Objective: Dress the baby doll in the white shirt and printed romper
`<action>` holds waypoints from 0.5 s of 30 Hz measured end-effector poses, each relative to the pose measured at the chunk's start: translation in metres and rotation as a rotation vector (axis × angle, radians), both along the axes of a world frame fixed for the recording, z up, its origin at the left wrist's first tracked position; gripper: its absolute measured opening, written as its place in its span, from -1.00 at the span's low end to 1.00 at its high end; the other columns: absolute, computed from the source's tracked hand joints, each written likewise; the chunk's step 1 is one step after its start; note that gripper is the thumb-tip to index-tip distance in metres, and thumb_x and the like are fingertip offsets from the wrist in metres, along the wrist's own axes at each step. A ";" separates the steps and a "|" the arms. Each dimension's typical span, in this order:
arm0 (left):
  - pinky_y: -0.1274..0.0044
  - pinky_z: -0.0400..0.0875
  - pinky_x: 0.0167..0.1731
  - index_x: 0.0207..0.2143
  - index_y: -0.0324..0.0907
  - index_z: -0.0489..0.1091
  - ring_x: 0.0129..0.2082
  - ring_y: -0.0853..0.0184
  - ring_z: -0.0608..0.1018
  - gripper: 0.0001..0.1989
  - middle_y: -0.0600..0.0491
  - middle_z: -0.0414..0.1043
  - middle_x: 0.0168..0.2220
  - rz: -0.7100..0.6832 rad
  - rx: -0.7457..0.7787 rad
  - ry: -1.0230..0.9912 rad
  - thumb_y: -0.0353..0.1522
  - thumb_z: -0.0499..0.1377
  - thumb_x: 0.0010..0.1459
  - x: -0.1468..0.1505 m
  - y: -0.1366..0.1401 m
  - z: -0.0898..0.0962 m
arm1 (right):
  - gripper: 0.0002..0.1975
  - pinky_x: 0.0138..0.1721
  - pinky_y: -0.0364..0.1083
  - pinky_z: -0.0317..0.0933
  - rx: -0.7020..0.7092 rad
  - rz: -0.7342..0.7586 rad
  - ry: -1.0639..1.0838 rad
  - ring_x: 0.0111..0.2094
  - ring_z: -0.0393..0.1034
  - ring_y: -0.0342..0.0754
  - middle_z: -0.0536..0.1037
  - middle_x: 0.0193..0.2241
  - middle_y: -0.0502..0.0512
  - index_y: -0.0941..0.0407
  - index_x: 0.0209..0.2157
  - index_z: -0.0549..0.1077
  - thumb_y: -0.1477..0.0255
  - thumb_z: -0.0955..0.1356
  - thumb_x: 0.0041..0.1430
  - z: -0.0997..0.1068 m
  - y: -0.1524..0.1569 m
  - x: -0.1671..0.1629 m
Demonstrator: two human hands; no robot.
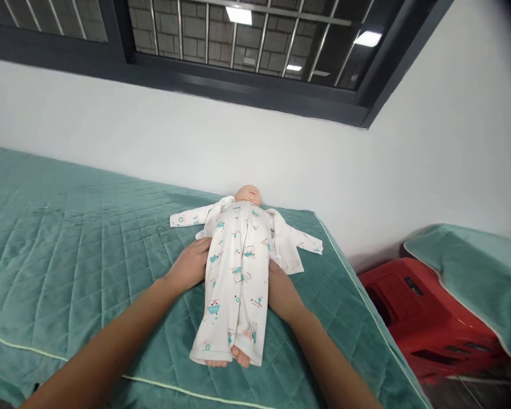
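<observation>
A baby doll [247, 194] lies on its back, head toward the wall and bare toes at the near end. White printed baby pants [238, 267] cover it from the chest down to the feet. Under its upper body a white baby shirt [286, 241] lies open, both sleeves spread outward. My left hand [191, 264] grips the left edge of the pants, its fingertips tucked out of sight. On the opposite side, my right hand [282, 292] holds the pants' right edge, most of its fingers hidden behind the cloth.
A green quilted cover [111, 255] spreads beneath the doll, with its edge just to the right. Beyond that edge stands a red plastic chair [426, 312] with a green cloth [481, 272] over it. A white wall [153, 130] and barred window [238, 40] rise behind.
</observation>
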State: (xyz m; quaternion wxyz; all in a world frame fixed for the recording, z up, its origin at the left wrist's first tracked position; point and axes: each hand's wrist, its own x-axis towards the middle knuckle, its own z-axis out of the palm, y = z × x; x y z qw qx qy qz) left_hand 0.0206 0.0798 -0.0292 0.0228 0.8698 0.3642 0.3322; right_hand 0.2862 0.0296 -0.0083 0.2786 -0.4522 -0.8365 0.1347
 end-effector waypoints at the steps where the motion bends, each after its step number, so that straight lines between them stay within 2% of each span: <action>1: 0.32 0.35 0.09 0.02 -0.15 0.44 0.06 0.15 0.44 -0.67 -0.09 0.45 0.00 -0.016 0.009 -0.001 -0.37 0.09 0.23 0.001 0.001 0.001 | -0.55 0.21 0.13 0.15 -0.016 0.007 0.028 0.17 0.26 0.11 0.40 0.15 0.18 0.02 0.21 0.33 0.45 0.21 0.31 0.003 0.001 -0.001; 4: 0.31 0.34 0.12 0.11 -0.19 0.36 0.10 0.15 0.42 -0.61 -0.12 0.41 0.06 -0.032 0.066 0.001 -0.38 0.08 0.22 0.006 0.005 0.005 | -0.56 0.22 0.12 0.14 -0.067 -0.035 0.141 0.16 0.29 0.13 0.40 0.16 0.16 0.02 0.20 0.33 0.36 0.26 0.29 0.011 0.006 -0.006; 7: 0.29 0.38 0.08 0.07 -0.20 0.38 0.07 0.13 0.44 -0.63 -0.13 0.44 -0.01 -0.012 0.118 0.002 -0.36 0.09 0.22 0.009 0.009 0.007 | -0.58 0.17 0.14 0.19 -0.112 -0.103 0.250 0.09 0.36 0.18 0.51 0.04 0.15 -0.01 0.11 0.42 0.29 0.33 0.21 0.012 0.010 -0.009; 11: 0.27 0.41 0.03 -0.01 -0.21 0.43 0.04 0.11 0.45 -0.70 -0.16 0.47 -0.06 0.017 0.171 0.042 -0.36 0.10 0.22 0.010 0.007 0.006 | -0.70 0.12 0.13 0.23 -0.171 -0.193 0.418 0.03 0.40 0.20 0.58 -0.07 0.12 -0.02 -0.09 0.53 0.21 0.35 0.17 -0.004 0.017 -0.009; 15: 0.25 0.39 0.06 -0.05 -0.21 0.45 0.05 0.10 0.45 -0.72 -0.18 0.46 -0.04 -0.015 0.219 0.102 -0.41 0.12 0.19 0.010 0.001 0.005 | -0.65 0.04 0.08 0.32 -0.209 -0.241 0.551 -0.06 0.45 0.11 0.59 -0.10 0.12 0.01 -0.12 0.52 0.16 0.22 0.27 -0.020 0.022 -0.006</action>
